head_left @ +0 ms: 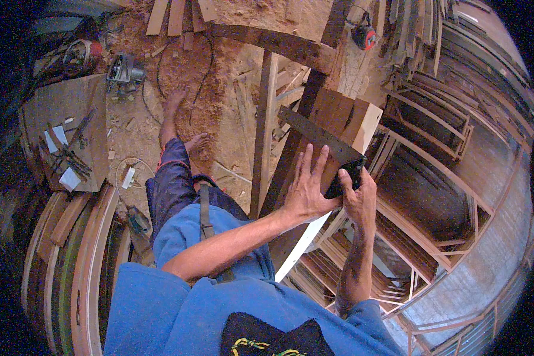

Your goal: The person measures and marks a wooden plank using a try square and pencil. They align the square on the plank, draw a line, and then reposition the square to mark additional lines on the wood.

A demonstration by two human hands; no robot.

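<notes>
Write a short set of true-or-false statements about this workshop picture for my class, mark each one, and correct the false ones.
1. The right grip is on the black handle. True.
2. The left grip is clenched into a fist. False: the left grip is open, with its fingers spread.
3. The metal blade lies across the wooden beam. True.
4. The person's shirt is bright red. False: the shirt is blue.
5. The feet are bare. True.
6. The brown box stands on the person's right. False: the brown box is on the person's left.
</notes>
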